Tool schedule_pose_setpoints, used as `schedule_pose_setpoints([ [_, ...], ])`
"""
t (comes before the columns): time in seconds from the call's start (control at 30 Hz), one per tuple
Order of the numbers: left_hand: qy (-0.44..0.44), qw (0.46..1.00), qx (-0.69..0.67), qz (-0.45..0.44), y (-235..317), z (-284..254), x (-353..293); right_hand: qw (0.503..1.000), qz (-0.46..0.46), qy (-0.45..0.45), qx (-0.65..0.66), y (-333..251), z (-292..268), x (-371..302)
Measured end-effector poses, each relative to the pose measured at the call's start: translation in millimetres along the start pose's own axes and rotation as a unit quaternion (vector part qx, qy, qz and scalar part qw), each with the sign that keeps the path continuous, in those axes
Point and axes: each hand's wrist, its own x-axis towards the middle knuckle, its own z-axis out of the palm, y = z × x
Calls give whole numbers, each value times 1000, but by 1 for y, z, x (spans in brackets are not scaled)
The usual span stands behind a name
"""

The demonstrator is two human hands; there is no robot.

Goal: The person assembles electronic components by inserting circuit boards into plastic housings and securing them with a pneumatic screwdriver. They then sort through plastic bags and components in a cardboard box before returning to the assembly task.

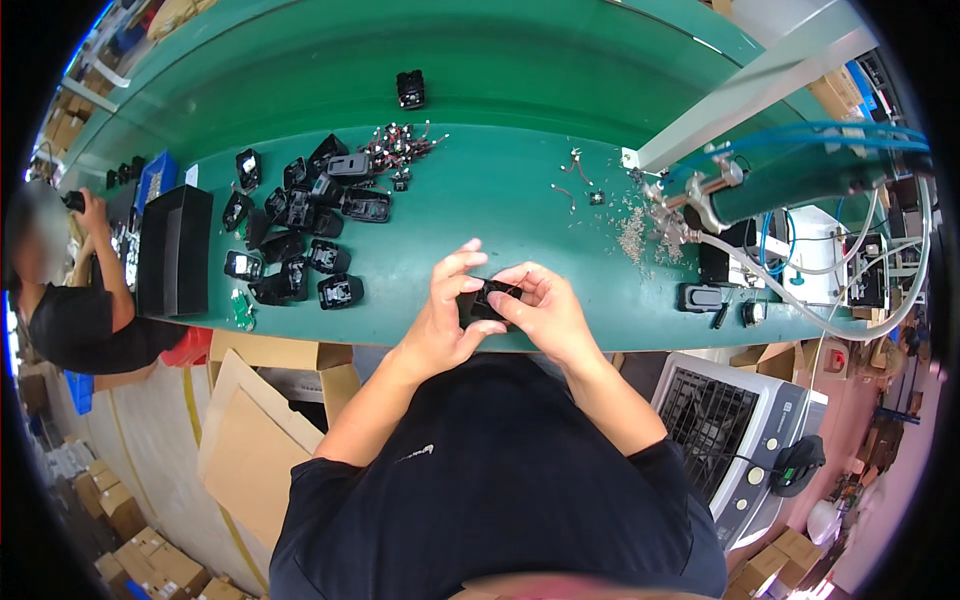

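A small black plastic housing [476, 306] is between my two hands, close to the near edge of the green bench. My left hand [437, 315] grips its left side between thumb and fingers, with one finger raised. From the other side my right hand [548, 312] holds it, thumb bent over the top; what lies under that thumb is hidden. Left of my hands lie several similar black housings [300, 208] in a loose group. Behind them is a heap of small wired connectors [398, 148] with red and black leads.
A pile of tiny metal screws [632, 236] lies right of my hands, beside a mounted tool with hoses [705, 205]. At left stands a black bin [175, 250], with a co-worker [75, 310] beyond. Below the bench are an open carton [265, 430] and a grey-white appliance [730, 430].
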Motion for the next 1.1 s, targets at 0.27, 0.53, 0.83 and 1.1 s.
schedule_pose_setpoints([
  [0.27, 56, 980, 188, -7, 9, 24, 6, 996, 24, 64, 59, 4, 5, 2],
  [0.53, 34, 986, 155, -45, 9, 22, 27, 995, 46, 80, 32, -8, -7, -9],
  [0.83, -4, 992, 79, -99, -18, 13, 20, 708, -598, 299, -228, -188, -35, -12],
  [1.1, -46, 981, 168, -86, -16, 15, 21, 870, -468, 142, -70, -171, -22, 9],
])
